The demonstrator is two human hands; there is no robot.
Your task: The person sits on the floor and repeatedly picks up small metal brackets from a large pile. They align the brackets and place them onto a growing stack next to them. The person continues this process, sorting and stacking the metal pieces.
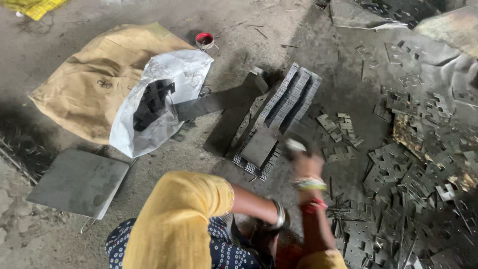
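- My left hand [259, 234] sits low by my knee; can't tell if it's gripping anything, it's too dark down there.
- My right hand [303, 159] is blurred, closed around something pale, right at the near end of the stacked metal plates [281, 117].
- I'd say keep strikes square on the flat plate [259, 147] on top so the row stays lined up.
- Loose cut pieces [408, 174] lie off to the right, white sack [159, 99] further out.
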